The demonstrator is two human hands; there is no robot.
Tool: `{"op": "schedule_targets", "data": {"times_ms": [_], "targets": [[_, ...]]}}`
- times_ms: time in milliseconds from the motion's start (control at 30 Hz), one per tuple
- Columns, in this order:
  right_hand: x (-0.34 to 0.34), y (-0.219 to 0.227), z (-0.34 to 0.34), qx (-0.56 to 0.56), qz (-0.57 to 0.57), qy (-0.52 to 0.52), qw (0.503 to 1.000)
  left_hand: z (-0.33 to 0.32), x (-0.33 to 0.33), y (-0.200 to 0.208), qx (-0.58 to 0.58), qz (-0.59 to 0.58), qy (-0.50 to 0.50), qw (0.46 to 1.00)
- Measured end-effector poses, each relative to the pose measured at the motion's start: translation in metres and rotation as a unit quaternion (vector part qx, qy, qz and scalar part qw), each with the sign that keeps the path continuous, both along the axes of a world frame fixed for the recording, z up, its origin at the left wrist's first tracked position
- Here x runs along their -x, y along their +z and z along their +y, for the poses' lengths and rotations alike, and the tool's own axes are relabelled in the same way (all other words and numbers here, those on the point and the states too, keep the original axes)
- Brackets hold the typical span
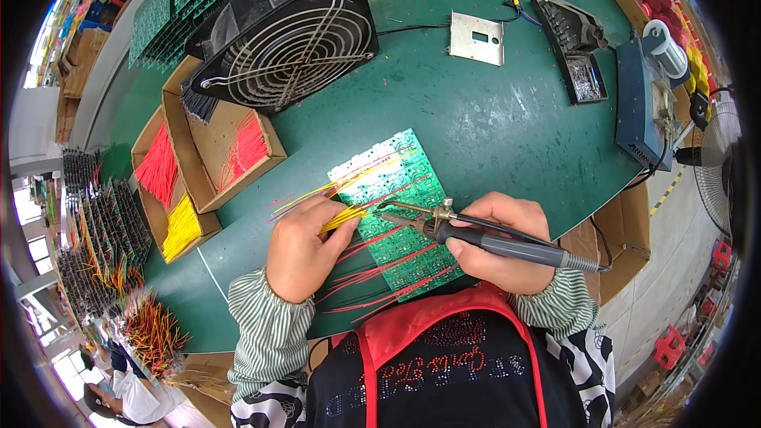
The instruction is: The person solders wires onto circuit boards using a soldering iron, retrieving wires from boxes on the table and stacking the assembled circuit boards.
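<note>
A green circuit board panel [432, 190] lies at a slant on the green table in front of me. Several red wires [369, 276] and a few yellow ones run across it, many trailing off its left side. My left hand [300, 252] is closed around a small bunch of yellow wires [341, 219], their ends over the board's middle. In my right hand [519, 273] is a grey-handled soldering iron [507, 246], gripped between thumb and fingers. A thin curved guide tube is clamped to it, and its tip points at the yellow wire ends. Whether tip and wire touch, I cannot tell.
Cardboard boxes [194, 178] of red and yellow wires stand at left, below a black fan [297, 63]. Wired boards [107, 226] stack farther left. Toward the right are a metal plate [477, 40], a black tray [572, 59], a blue unit [636, 103] and a solder spool [667, 49].
</note>
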State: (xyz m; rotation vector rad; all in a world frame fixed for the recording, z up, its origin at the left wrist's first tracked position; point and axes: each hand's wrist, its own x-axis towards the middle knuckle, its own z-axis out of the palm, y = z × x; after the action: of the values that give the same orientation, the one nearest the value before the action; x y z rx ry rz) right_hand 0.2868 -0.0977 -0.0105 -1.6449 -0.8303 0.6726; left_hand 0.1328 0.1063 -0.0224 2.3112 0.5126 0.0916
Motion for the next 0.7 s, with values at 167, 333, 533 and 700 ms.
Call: {"op": "schedule_targets", "data": {"times_ms": [167, 333, 533, 700], "targets": [[0.001, -0.004, 0.004, -0.009, -0.009, -0.002, 1.0, 0.002, 0.001, 0.0, 0.008, 0.0, 0.009, 1.0], [-0.002, -0.005, 0.006, 0.0, 0.0, 0.01, 1.0, 0.003, 0.0, -0.002, 0.003, -0.002, 0.003, 1.0], [-0.005, -0.001, 0.005, -0.019, -0.021, 0.006, 1.0, 0.003, -0.001, 0.0, 0.021, 0.024, 0.012, 0.999], [-0.008, 0.003, -0.003, 0.0, -0.045, -0.001, 0.999, 0.016, 0.007, 0.015, -0.084, -0.019, 0.075, 0.993]]}}
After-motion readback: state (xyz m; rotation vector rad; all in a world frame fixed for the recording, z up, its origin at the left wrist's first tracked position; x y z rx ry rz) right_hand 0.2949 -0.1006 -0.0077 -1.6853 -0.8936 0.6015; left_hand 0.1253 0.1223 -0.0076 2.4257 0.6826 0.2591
